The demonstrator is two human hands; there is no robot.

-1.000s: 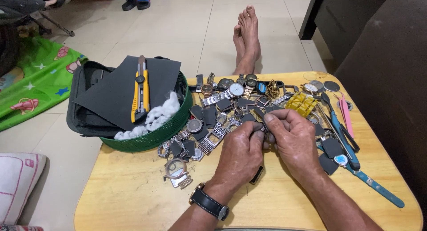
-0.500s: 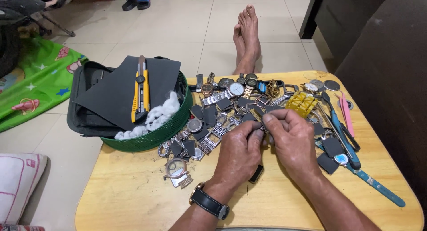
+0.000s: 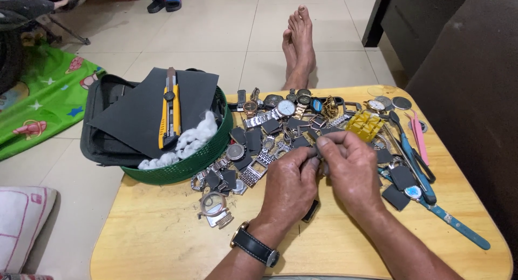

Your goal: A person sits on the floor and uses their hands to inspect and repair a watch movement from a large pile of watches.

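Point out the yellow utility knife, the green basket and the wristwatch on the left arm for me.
yellow utility knife [image 3: 171, 111], head view, middle of its yellow body.
green basket [image 3: 183, 169], head view, front wall below the white wadding.
wristwatch [image 3: 254, 246], head view, black strap across the left wrist.

Low wooden counter [image 3: 162, 242], rounded corners, standing on tiled floor [image 3: 216, 37]. Lying on it: green basket [image 3: 189, 164] at left edge, heap of watches and metal straps [image 3: 280, 123], dark square pads [image 3: 402, 177], blue-handled tools [image 3: 453, 226], pink tweezers [image 3: 420, 142].
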